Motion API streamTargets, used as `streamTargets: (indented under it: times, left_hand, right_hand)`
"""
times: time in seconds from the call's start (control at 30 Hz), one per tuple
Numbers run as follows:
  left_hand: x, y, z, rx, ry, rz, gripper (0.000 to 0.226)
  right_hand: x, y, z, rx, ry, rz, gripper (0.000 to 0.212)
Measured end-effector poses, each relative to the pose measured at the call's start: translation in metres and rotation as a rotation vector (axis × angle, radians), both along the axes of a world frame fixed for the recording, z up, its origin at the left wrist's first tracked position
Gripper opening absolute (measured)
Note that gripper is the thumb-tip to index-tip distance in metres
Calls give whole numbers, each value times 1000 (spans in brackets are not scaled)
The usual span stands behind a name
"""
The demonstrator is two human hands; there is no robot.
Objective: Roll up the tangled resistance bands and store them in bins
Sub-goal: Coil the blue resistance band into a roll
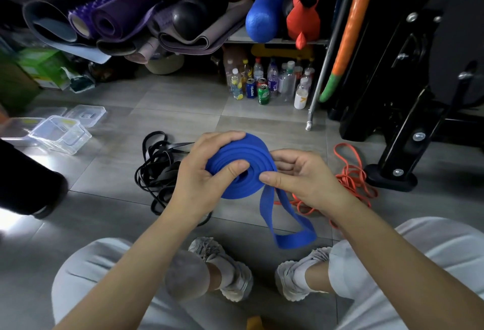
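The person is crouched low over the floor (235,120), pale shoes (230,269) planted below the hands, with both hands raised in front and busy on a blue band (243,157). Most of it is wound into a flat, thick coil. The left hand (207,172) grips that coil from its left side: fingers curled over the top rim, thumb pressed flat on the face beside the hole in the middle. The right hand (298,175) has its fingers curled in and pinches the band at the coil's right edge, where the unwound part leaves it. That loose part hangs down in a loop between the knees, clear of the floor as far as I can tell.

Behind the left hand, on the tiles, lies a tangled heap of black bands (157,167). An orange band (351,175) sprawls in loops behind the right wrist, reaching toward the foot of a black machine frame (419,94) at the right side of the floor.

The clear plastic bins (60,133) sit together near the floor's left edge, well apart from the hands; one is tilted against the others.

Along the far edge of the floor stand bottles and cans (272,81), with rolled mats (117,15) piled to their left and a blue foam roller (263,15) on the shelf above them.
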State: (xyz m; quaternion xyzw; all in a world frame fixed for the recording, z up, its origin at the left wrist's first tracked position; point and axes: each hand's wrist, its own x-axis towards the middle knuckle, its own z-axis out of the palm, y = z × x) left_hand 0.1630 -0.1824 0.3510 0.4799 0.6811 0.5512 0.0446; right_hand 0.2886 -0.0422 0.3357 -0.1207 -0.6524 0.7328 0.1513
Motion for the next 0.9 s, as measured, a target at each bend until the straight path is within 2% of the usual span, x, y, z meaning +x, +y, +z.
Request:
streamTargets:
  times: [0.17,0.33,0.43,0.57,0.77,0.83,0.9]
  left_hand:
    - [9,3,0,44,-150,33,33]
    - [24,12,-7,152,-468,114,31]
    - [29,14,-9,123,-484,104,30]
    - [10,10,5,-97,-292,-73,36]
    - [-8,11,32,-768,376,-381,76]
    - [-10,12,31,-807,474,-401,71]
    - [-13,10,28,-769,457,-416,59]
  right_hand:
    - [4,0,0,-49,0,-14,39]
    - [5,-6,-8,-124,11,-39,62]
    - [5,-4,-8,-129,0,-60,59]
    - [11,5,-6,-120,-46,-21,51]
    - [11,1,-6,-38,-114,96,48]
    - [10,0,-7,-57,-133,115,64]
    - [11,0,-8,-49,-150,112,72]
